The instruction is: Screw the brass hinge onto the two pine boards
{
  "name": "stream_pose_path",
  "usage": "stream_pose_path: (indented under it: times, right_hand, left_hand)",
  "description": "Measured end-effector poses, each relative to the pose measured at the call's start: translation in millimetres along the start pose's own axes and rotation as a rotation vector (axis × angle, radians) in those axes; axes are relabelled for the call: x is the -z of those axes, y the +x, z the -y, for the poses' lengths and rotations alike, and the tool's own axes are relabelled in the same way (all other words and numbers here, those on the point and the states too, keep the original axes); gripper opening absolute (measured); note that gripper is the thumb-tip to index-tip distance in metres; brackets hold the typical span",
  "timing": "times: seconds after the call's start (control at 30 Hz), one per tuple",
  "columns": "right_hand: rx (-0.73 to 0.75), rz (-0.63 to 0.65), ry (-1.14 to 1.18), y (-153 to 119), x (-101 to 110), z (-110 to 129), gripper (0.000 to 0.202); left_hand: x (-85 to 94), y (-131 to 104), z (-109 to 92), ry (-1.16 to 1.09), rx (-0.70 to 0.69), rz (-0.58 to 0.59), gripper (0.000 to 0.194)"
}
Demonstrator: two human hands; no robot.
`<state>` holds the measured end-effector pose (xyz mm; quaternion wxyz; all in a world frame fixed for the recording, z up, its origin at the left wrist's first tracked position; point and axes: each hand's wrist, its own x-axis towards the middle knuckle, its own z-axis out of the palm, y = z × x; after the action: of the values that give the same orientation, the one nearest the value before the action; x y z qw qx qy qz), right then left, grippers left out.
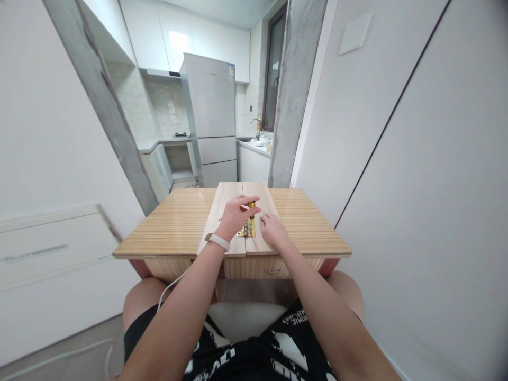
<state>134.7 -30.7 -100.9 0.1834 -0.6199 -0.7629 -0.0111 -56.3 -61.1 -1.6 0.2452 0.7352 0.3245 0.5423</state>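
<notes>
Two pale wooden boards (230, 191) lie side by side on the table. Gold-coloured metal hardware (250, 228), with dark spots like holes or screws, rests near their seam. Reaching over its upper part is my left hand (237, 214), thumb and index finger stretched out and apart. Gold metal shows between these two fingers; whether they touch it is unclear. My right hand (273, 229) is closed low over the right board, just right of the hardware. Its fingers are curled, and anything inside them is hidden. A small dark item (220, 218) lies left of my left wrist.
The boards lie across a striped wooden table (309, 227) with a drawer handle (272, 272) below its front edge. White walls stand close on both sides. Beyond are a grey fridge (216, 100) and a sink counter (254, 147). A white cable (170, 286) hangs beside my left leg.
</notes>
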Motion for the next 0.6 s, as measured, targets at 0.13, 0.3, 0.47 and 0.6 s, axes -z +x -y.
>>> stream_pose_path:
  times: [0.13, 0.3, 0.47, 0.6]
  right_hand:
    - [0.007, -0.013, -0.003, -0.3, -0.4, -0.5, 0.037]
    - [0.016, -0.032, 0.0, 0.6, -1.2, -1.4, 0.038]
    - [0.012, -0.02, 0.001, 0.8, -0.1, -0.2, 0.038]
    - [0.001, -0.002, -0.004, -0.4, 0.9, 0.5, 0.037]
  left_hand:
    - [-1.3, 1.7, 0.5, -0.032, -0.033, 0.08, 0.034]
    - [-5.9, 1.1, 5.9, -0.151, 0.003, 0.155, 0.038]
    - [-6.4, -1.0, 1.1, -0.052, -0.025, 0.021, 0.03]
    - [-4.3, -0.7, -3.5, 0.035, -0.047, -0.043, 0.025]
